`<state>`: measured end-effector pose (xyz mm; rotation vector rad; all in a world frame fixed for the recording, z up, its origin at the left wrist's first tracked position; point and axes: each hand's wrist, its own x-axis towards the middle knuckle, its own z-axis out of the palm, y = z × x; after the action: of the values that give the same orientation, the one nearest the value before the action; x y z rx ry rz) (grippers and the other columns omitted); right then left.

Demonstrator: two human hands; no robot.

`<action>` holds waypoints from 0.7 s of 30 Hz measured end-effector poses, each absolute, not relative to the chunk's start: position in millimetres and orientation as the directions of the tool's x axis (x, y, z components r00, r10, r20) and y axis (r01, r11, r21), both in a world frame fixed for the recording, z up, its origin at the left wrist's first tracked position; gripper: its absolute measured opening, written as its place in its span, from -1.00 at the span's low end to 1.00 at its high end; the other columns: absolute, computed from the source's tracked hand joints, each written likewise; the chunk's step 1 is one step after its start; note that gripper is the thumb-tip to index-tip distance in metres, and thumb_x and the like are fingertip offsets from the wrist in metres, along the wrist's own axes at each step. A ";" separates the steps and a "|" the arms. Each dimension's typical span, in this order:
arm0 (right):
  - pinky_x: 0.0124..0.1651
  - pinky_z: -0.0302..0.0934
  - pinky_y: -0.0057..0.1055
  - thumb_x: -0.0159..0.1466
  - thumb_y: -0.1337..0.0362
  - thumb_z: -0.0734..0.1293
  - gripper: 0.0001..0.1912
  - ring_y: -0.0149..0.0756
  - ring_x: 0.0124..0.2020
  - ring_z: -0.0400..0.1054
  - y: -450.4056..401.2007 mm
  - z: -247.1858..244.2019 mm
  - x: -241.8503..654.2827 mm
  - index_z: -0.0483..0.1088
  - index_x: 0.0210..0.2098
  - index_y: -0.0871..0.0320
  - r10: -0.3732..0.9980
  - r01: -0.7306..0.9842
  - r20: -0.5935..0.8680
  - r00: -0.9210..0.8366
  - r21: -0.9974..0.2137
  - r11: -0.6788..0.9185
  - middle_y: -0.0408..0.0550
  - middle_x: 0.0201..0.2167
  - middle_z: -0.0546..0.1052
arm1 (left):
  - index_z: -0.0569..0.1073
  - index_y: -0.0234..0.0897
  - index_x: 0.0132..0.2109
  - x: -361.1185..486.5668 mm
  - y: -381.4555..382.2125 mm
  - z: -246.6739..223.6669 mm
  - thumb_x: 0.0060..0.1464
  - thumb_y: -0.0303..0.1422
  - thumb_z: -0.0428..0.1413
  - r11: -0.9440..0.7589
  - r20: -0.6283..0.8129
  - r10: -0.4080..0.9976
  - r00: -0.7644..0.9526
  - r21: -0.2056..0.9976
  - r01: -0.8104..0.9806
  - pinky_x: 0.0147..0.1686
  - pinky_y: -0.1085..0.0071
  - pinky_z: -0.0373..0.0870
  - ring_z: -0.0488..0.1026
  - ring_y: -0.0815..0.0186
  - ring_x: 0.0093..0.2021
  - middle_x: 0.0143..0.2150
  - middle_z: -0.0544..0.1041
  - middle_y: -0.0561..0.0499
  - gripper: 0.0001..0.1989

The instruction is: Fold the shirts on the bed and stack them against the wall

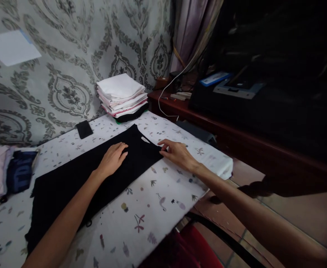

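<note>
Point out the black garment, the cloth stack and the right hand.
Black garment (81, 170), head view: middle of its spread cloth.
Cloth stack (124, 103), head view: folded edges on its side.
Right hand (178, 153), head view: back of the hand.

Soft, dim light leaves the printed white cloth (177, 191) and the folded stack (121, 87) brightest, while the upper right sinks into near-black. The black garment (64, 182) reads as a nearly flat dark shape; wide-angle stretch and slight blur mark the frame's outer edges.
</note>
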<state>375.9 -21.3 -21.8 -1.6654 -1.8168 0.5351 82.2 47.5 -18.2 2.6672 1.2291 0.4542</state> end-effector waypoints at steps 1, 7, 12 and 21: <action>-0.30 0.22 -0.39 0.18 0.32 0.33 -0.70 -0.37 -0.46 0.36 -23.3 -23.5 376.4 0.47 -0.08 0.02 0.987 0.741 0.158 -0.025 -0.660 0.124 -0.18 -0.30 0.59 | 0.38 -0.22 0.15 82.6 47.3 -20.5 0.35 -0.26 -0.06 -0.648 0.196 0.761 0.619 0.281 0.708 0.26 0.03 0.26 0.34 0.09 0.26 0.21 0.45 -0.15 -0.68; -0.35 0.23 -0.40 0.17 0.34 0.28 -0.70 -0.37 -0.48 0.32 -26.0 -27.9 378.8 0.49 -0.11 0.06 0.980 0.696 0.197 -0.018 -0.701 0.154 -0.13 -0.30 0.57 | 0.39 -0.23 0.16 81.1 49.0 -27.7 0.35 -0.24 -0.07 -0.649 0.194 0.758 0.623 0.318 0.691 0.31 0.04 0.23 0.27 0.10 0.33 0.28 0.39 -0.18 -0.66; -0.38 0.22 -0.40 0.16 0.36 0.23 -0.72 -0.34 -0.49 0.33 -32.8 -24.4 379.3 0.50 -0.20 0.06 0.972 0.690 0.234 -0.034 -0.698 0.193 -0.15 -0.42 0.54 | 0.41 -0.19 0.14 78.1 52.0 -27.6 0.36 -0.24 -0.08 -0.640 0.218 0.768 0.603 0.297 0.709 0.31 0.00 0.21 0.27 0.10 0.32 0.31 0.34 -0.16 -0.67; -0.31 0.24 -0.37 0.14 0.42 0.23 -0.73 -0.31 -0.44 0.38 -34.2 -26.3 389.7 0.50 -0.23 0.08 0.974 0.789 0.181 -0.139 -0.574 0.219 -0.12 -0.41 0.54 | 0.32 -0.20 0.20 54.6 59.1 -27.8 0.33 -0.22 -0.05 -0.479 0.242 0.876 0.416 0.346 0.807 0.24 0.05 0.28 0.31 0.06 0.27 0.25 0.35 -0.19 -0.63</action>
<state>389.7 -34.2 -26.3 -1.6212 -1.9833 0.4706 54.6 59.1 -27.8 2.4915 1.4971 0.5884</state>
